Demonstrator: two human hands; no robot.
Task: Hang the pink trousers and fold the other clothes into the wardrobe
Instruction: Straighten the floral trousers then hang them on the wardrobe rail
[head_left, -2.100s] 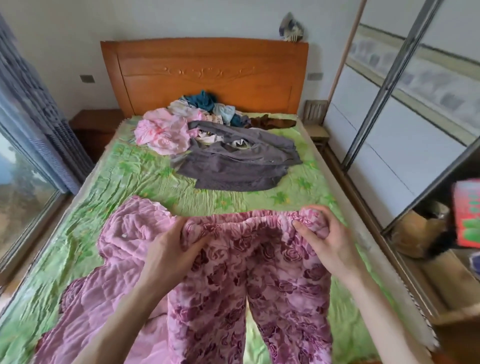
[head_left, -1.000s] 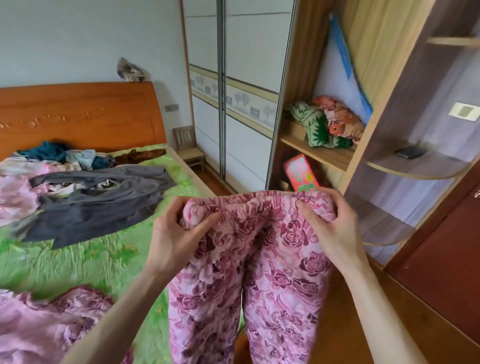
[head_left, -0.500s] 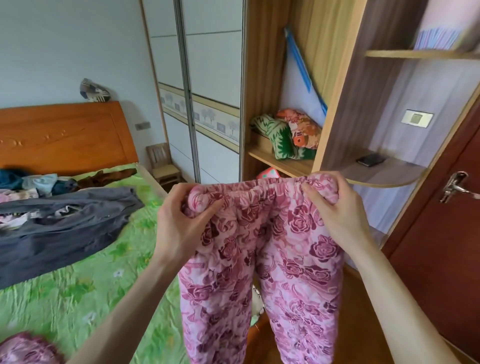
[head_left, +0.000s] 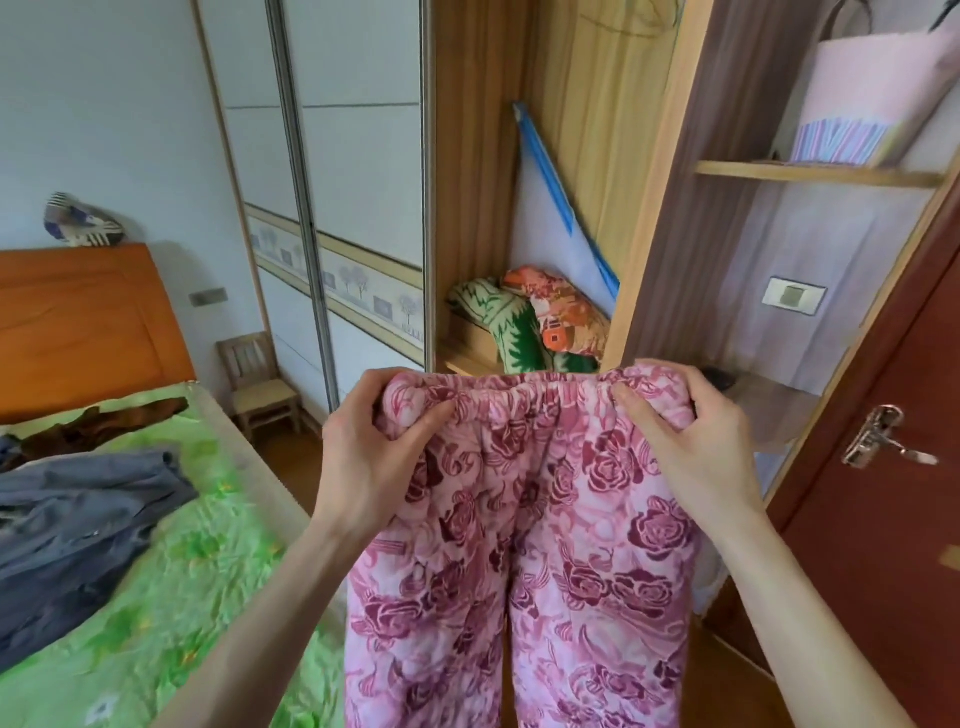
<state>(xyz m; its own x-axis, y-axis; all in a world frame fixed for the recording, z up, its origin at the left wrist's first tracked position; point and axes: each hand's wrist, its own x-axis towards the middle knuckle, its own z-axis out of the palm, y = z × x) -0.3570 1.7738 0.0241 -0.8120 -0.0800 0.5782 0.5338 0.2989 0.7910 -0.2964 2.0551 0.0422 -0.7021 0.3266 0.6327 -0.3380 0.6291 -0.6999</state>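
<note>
Both hands, left (head_left: 371, 457) and right (head_left: 691, 447), gripped the waistband of pink trousers (head_left: 519, 545), held up before an open wardrobe (head_left: 649, 208) beside a bed (head_left: 171, 571).

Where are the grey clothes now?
In the head view the grey clothes lie at the left, on the green bed sheet, below the orange headboard.

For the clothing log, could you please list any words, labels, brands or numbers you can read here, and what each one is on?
None can be read.
Pink trousers: rose print only, no label showing.
Folded bedding in the wardrobe: pattern only.
Wall switch: no lettering I can make out.
Sliding door band: tree pictures, no text.
</note>
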